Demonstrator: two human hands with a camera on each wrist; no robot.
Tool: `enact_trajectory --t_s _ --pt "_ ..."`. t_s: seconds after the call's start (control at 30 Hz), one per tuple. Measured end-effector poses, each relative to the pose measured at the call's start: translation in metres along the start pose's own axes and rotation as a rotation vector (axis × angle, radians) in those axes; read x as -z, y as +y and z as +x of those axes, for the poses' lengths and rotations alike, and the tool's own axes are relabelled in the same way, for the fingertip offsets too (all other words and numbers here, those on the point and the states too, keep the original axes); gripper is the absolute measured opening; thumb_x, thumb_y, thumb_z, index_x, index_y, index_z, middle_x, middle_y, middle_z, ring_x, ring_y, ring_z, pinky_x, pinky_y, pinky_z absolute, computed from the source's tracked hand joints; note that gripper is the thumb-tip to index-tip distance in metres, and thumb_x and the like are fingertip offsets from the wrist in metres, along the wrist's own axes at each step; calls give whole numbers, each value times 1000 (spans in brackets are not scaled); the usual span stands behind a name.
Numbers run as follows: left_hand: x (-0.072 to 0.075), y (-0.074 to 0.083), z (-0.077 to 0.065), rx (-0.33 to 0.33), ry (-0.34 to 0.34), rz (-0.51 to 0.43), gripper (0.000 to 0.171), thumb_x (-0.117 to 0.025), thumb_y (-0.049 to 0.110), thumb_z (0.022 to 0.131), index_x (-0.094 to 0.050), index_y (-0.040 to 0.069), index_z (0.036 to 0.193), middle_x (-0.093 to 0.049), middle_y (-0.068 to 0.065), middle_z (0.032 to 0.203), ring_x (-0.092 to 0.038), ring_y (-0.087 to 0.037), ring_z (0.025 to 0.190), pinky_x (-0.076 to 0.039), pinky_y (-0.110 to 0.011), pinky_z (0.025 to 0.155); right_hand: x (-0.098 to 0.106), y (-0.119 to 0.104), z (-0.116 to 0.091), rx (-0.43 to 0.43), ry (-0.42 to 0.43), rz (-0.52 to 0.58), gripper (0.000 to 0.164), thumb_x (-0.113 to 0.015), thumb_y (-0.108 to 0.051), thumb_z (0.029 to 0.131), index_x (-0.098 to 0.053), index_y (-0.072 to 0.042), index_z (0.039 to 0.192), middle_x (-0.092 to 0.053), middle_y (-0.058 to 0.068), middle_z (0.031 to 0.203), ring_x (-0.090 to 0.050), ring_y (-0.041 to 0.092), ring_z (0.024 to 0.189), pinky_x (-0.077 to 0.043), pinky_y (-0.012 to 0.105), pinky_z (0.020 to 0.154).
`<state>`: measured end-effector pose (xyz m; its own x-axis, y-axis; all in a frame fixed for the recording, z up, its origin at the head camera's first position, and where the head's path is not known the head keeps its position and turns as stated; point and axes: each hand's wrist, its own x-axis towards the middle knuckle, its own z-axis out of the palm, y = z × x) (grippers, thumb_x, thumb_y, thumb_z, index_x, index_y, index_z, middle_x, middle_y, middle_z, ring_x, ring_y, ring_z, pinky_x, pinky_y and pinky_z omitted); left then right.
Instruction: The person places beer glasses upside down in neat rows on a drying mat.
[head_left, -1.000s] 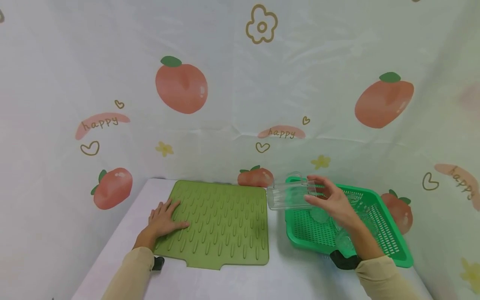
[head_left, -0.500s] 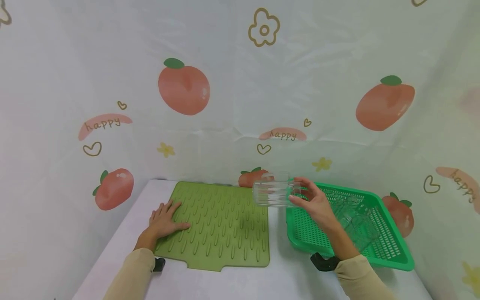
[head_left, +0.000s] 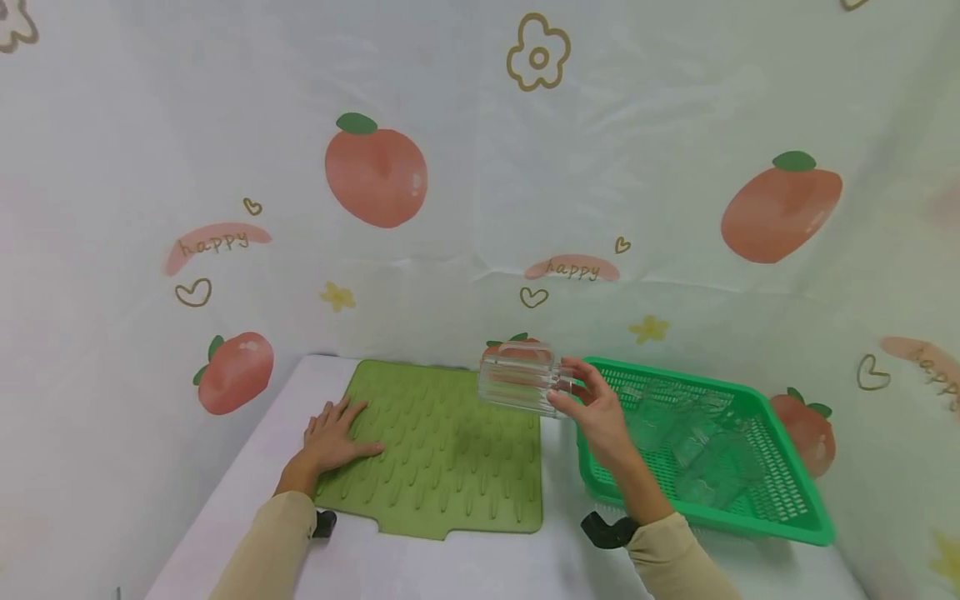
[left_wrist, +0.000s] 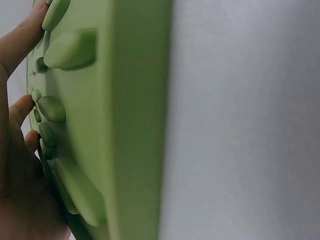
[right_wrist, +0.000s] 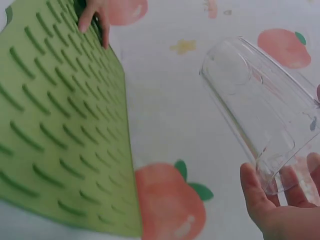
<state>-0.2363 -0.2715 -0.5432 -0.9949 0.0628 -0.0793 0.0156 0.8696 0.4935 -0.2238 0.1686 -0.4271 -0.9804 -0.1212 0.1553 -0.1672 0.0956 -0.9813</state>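
Observation:
In the head view a clear glass mug [head_left: 517, 379] lies on its side in the air over the far right corner of a green ridged drying mat [head_left: 427, 467]. My right hand [head_left: 600, 417] grips the mug near one end, and its handle faces up and away. The right wrist view shows the glass mug [right_wrist: 250, 90] with fingertips [right_wrist: 255, 190] at its near end. Spread flat, my left hand [head_left: 333, 437] rests on the mat's left edge. The left wrist view shows that hand [left_wrist: 25, 165] against the mat's raised ridges [left_wrist: 70, 47].
A green plastic basket [head_left: 787, 467] with several clear glasses [head_left: 690, 437] stands to the right of the mat. The white table [head_left: 495, 575] runs along the front. A printed cloth [head_left: 465, 183] hangs behind the table.
My right hand has carried the glass mug left, from over the basket to over the mat's far right corner. The left hand has stayed on the mat.

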Motion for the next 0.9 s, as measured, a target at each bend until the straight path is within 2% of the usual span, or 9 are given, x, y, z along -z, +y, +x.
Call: enact_trajectory --t_s 0.27,0.43,0.57,0.67,0.9 --pt "-3 3 4 9 -15 2 107 -77 65 78 -32 10 159 -16 -27 168 -7 -60 152 -7 -77 118 -30 8 2 -4 6 79 56 -70 -5 95 -48 -12 146 -49 4 138 -56 13 119 -56 20 86" --pt "-1 0 4 -2 -1 13 108 -76 66 78 -33 10 159 -16 -27 168 -7 -59 152 -8 -77 118 -51 11 9 -12 19 122 53 -71 -7 94 -51 -12 143 -50 5 137 -56 21 120 -55 23 87" --pt "2 2 4 -12 3 -4 108 -77 64 77 -33 8 158 -17 -28 167 -7 -60 152 -8 -77 118 -67 14 14 -2 36 127 55 -72 -9 94 -50 -8 144 -51 10 140 -55 27 124 -54 22 88" --pt "3 5 3 -1 -11 -4 107 -78 62 78 -33 8 159 -17 -28 167 -8 -60 152 -8 -77 118 -76 18 17 5 31 126 57 -72 -10 94 -47 -5 146 -52 15 143 -54 31 128 -54 21 88" --pt "4 6 0 29 -36 25 107 -76 64 79 -31 10 160 -15 -26 168 -5 -58 153 -8 -76 119 -95 28 20 -2 -6 152 57 -72 -9 94 -48 -8 146 -51 18 144 -53 37 131 -56 22 88"
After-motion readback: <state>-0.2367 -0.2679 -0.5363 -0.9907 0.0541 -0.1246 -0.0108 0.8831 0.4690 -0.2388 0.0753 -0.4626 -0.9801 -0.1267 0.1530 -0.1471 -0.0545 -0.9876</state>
